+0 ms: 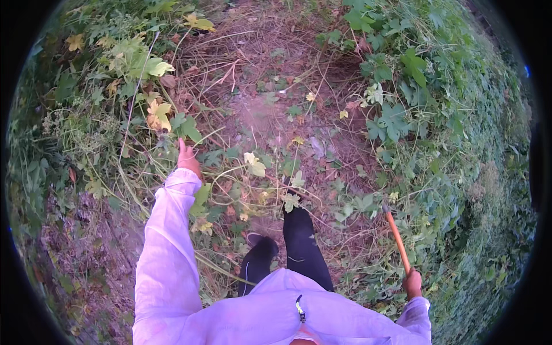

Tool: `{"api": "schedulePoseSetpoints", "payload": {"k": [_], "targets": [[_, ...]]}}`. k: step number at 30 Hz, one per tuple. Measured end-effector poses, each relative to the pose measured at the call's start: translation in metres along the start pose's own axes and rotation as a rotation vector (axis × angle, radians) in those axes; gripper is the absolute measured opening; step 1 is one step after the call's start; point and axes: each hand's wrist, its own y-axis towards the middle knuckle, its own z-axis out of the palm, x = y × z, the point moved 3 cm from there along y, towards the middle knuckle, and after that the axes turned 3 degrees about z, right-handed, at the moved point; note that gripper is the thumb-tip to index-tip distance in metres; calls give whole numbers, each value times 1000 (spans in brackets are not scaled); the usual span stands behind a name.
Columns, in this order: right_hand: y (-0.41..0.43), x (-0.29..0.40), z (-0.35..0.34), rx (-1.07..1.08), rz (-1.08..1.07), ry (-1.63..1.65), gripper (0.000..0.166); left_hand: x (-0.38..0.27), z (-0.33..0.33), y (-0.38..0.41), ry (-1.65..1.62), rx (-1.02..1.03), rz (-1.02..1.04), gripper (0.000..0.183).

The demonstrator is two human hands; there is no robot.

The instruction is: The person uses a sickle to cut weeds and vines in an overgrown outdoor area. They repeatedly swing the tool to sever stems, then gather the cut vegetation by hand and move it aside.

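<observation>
My right hand (412,283) is closed around the lower end of an orange-brown tool handle (397,239), out to the right of my body. The handle slants up and slightly left. At its far end is a short dark piece (385,208); any blade beyond it cannot be made out among the leaves. My left hand (189,160) reaches forward into a tangle of green vines (142,159) on the left. Thin stems and a lobed green leaf (188,128) lie right at its fingers. Its grip is partly hidden, so whether it holds a stem is unclear.
Dense leafy growth (457,129) rises along the right, and more vines (86,99) bank up on the left. Between them runs bare soil (263,112) strewn with dry stalks. Trailing stems (241,172) cross in front of my dark-trousered legs (304,246). One shoe (255,238) shows.
</observation>
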Motion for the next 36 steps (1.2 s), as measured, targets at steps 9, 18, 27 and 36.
{"api": "schedulePoseSetpoints", "payload": {"k": [9,18,27,36], "targets": [[23,207,-14,8,-451,358,24,35,47,-13,-836,-133,-179,37],[-111,419,-116,722,-744,468,25,127,52,-95,-100,-576,-46,13],[-190,525,-70,946,-999,304,16,89,145,-100,5,-360,-107,17],[-93,453,-91,1008,-674,644,19,59,154,-91,-60,-349,-41,16]]}}
